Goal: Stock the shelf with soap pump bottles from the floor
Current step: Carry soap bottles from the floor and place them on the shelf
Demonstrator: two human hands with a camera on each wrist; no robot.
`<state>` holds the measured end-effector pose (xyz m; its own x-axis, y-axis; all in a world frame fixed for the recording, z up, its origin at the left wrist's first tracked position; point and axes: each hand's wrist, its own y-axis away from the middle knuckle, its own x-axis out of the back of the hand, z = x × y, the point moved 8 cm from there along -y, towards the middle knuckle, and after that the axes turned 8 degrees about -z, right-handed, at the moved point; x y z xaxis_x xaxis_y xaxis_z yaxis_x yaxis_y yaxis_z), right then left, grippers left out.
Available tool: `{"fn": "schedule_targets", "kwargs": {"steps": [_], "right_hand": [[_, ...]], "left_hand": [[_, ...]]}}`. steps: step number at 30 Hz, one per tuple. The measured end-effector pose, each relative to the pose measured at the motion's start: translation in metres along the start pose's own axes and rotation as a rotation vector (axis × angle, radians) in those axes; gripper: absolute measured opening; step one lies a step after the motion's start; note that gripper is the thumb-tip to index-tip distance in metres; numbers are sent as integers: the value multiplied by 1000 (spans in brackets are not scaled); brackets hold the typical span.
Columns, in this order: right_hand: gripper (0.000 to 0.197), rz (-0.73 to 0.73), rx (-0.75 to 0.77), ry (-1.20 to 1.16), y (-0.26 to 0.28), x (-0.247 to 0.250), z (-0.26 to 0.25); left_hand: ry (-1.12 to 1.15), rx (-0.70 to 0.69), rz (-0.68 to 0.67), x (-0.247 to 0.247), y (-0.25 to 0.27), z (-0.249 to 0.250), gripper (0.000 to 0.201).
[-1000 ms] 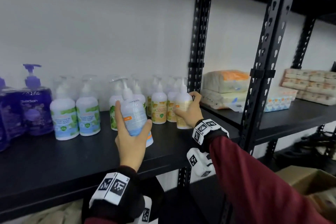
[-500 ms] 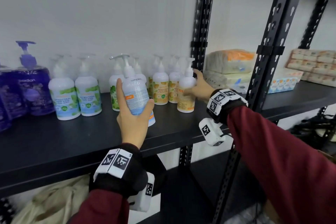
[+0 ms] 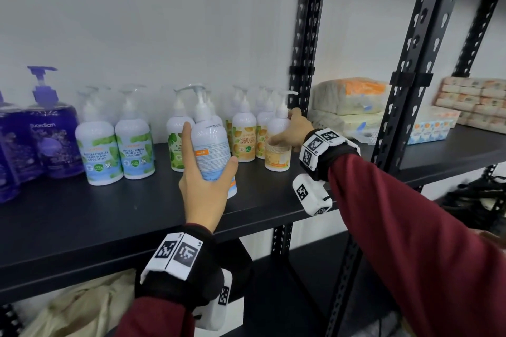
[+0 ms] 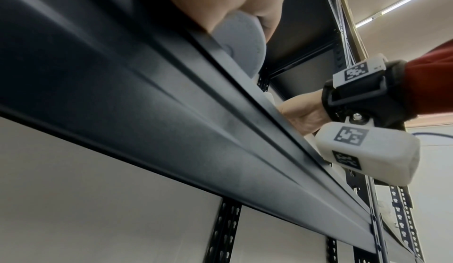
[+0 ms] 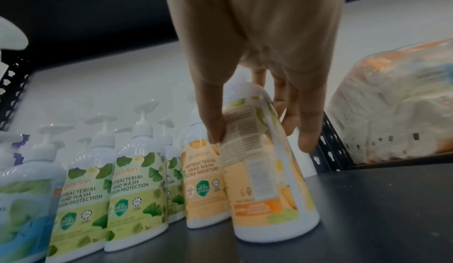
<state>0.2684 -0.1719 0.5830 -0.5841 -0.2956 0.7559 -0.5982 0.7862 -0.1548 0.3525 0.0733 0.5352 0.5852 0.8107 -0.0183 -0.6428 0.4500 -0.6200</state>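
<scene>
My left hand (image 3: 210, 143) grips a white soap pump bottle (image 3: 204, 117) with a blue and orange label, just above the front of the black shelf (image 3: 109, 213). From the left wrist view only that bottle's grey base (image 4: 235, 40) shows above the shelf edge (image 4: 171, 112). My right hand (image 3: 283, 128) holds an orange-labelled pump bottle (image 3: 278, 156) that stands on the shelf at the right end of the row. In the right wrist view the thumb (image 5: 215, 131) lies on that orange bottle (image 5: 264, 189) and the fingers (image 5: 308, 131) reach round its right side.
Purple pump bottles (image 3: 52, 139), mint-labelled bottles (image 3: 101, 150), green-labelled bottles (image 3: 176, 145) and orange-labelled bottles (image 3: 243, 139) line the back. A black upright post (image 3: 306, 63) stands right of the row, with tissue packs (image 3: 350, 101) beyond it. The shelf's front strip is bare.
My right hand has moved the orange bottle back and right, to the end of the row, and still holds it there. My left hand keeps its bottle in about the same place.
</scene>
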Motion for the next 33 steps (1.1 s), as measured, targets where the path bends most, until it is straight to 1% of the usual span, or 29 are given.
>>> {"fn": "schedule_targets", "kwargs": {"steps": [2, 4, 6, 7, 8, 10, 12, 15, 19, 20, 22, 23, 25, 27, 30, 32, 33], "right_hand": [[85, 61, -23, -3, 0, 2, 2], [91, 48, -32, -48, 0, 0, 2], [102, -71, -13, -161, -1, -8, 0], [104, -135, -8, -217, 1, -11, -1], [101, -173, 15, -247, 2, -11, -2], [84, -200, 42, -248, 7, -8, -2], [78, -179, 39, -240, 8, -6, 7], [79, -113, 10, -256, 6, -5, 15], [80, -42, -3, -166, 5, -1, 13], [84, -43, 2, -169, 4, -2, 12], [93, -104, 12, -244, 2, -7, 9], [92, -136, 25, -278, 2, -10, 6], [83, -156, 45, -255, 3, -11, 5], [83, -142, 22, -215, 3, -10, 11], [79, -72, -17, -184, 5, -3, 17], [80, -42, -24, -153, 6, 0, 17], [83, -51, -16, -158, 6, -1, 16]], "left_hand": [[-4, -3, -4, 0, 1, -1, 88], [-14, -13, -11, -1, 1, 0, 88], [-17, -21, -7, 0, 1, 0, 88], [-20, -29, -5, 0, 0, 0, 88], [-22, -34, -6, 0, 0, 1, 88], [-26, -32, -10, 0, 0, 0, 88], [-24, -30, -13, 0, 0, -1, 88], [-27, -39, -9, 0, 1, -1, 88], [-34, -50, -6, 0, 1, 0, 88], [-36, -51, -5, 0, 1, 0, 88], [-42, -53, 0, 1, 0, 0, 89], [-43, -55, 1, 1, 0, 0, 89], [-45, -59, 0, 1, 1, 0, 88], [-48, -64, 3, 1, 2, 1, 88], [-42, -66, 1, 1, 1, 2, 88], [-37, -68, -3, 1, 1, 1, 88], [-38, -69, -4, 1, 1, 1, 88]]}}
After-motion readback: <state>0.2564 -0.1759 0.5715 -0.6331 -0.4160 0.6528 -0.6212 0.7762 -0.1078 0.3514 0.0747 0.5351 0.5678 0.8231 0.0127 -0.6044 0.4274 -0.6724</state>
